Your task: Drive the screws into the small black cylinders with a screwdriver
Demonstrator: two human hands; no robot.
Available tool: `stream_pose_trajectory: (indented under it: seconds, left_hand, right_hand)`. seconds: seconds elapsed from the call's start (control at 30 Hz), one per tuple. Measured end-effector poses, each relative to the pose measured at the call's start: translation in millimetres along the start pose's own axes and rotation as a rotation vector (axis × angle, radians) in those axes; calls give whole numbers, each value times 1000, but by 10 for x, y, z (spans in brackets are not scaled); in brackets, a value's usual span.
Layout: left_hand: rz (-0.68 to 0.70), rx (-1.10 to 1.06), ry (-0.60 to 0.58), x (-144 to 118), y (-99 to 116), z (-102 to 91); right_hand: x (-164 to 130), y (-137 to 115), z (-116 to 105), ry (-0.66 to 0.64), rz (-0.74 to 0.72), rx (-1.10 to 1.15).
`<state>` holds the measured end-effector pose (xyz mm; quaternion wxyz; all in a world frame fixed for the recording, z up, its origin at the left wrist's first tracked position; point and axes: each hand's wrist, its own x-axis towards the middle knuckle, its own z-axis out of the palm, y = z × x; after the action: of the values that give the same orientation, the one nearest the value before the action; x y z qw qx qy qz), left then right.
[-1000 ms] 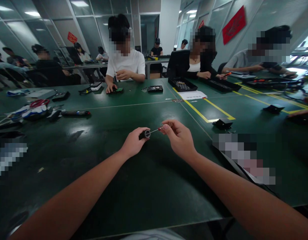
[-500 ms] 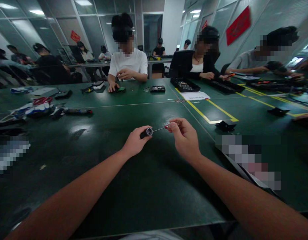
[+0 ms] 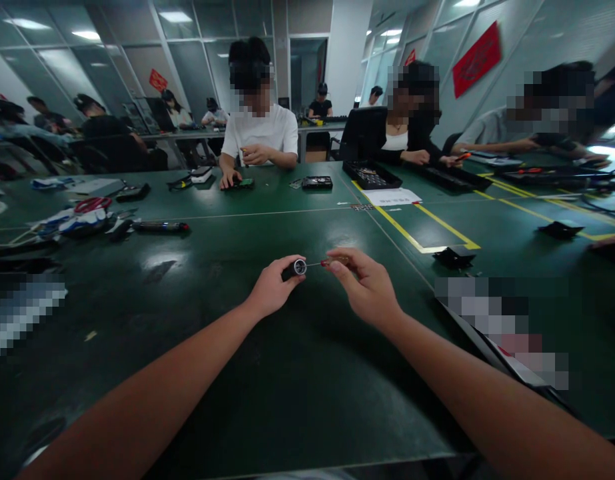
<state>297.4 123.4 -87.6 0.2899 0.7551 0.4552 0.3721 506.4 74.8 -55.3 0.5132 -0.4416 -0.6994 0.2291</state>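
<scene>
My left hand [image 3: 274,288] is closed around a short black cylinder [image 3: 294,269], whose round, silver-rimmed hollow end points toward me. My right hand [image 3: 366,283] pinches a screwdriver [image 3: 340,261] by its clear reddish handle. The thin metal shaft runs left to the side of the cylinder near its rim. Whether the tip touches the cylinder or sits in it, I cannot tell. Both hands are raised a little above the green table [image 3: 267,400].
At left lie a dark pen-shaped tool [image 3: 161,227] and a pile of cables and gloves [image 3: 82,217]. Black parts trays [image 3: 371,177] and a white paper [image 3: 393,197] are ahead right. Small black parts [image 3: 454,257] lie nearer. Co-workers sit across the table.
My right hand and the screwdriver have come closer to my left hand, and less of the shaft shows. My left hand keeps its hold. The head view has tilted slightly.
</scene>
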Motion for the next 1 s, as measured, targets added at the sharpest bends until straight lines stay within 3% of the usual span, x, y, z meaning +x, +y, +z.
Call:
stream_pose_trajectory:
  seconds: [0.17,0.5,0.73,1.0]
  left_hand:
    - [0,8,15,-6,-13,-2]
    - [26,51,1,-15,-20,4]
    - [37,39,26,-8,-28,9]
    - [54,80,7,-19,-11,-6]
  right_hand:
    - [-30,-31,10,-92,28,-16]
    - [14,-32,16,93,135,-136]
    - [5,-6,11,36,147,-59]
    - [60,-53,12,20,199,-243]
